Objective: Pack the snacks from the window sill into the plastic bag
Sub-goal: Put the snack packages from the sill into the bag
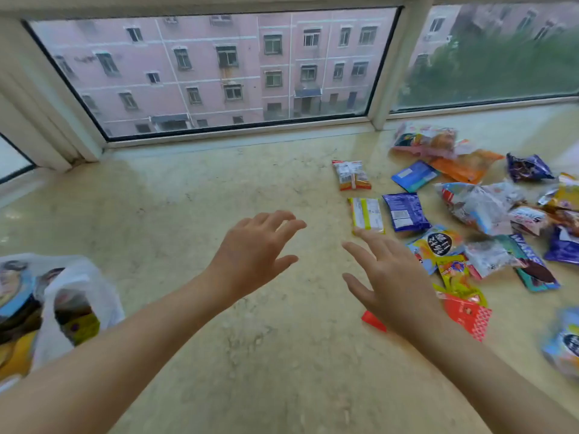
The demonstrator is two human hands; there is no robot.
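Observation:
Several snack packets lie scattered on the right of the marble window sill point(188, 214). Among them are a red-and-white packet point(351, 175), a yellow-edged packet point(366, 215), a dark blue packet point(406, 212) and a red packet point(466, 314). A white plastic bag point(59, 302) with snacks inside sits open at the left edge. My left hand point(253, 255) hovers over the bare sill, fingers spread, holding nothing. My right hand point(391, 277) is spread too, its fingertips just short of the yellow-edged packet, and it covers part of the red packet.
The window glass point(219, 73) and its white frame point(387, 67) rise along the back of the sill. A second pane stands at the far left. The snack pile runs off the right edge of the view.

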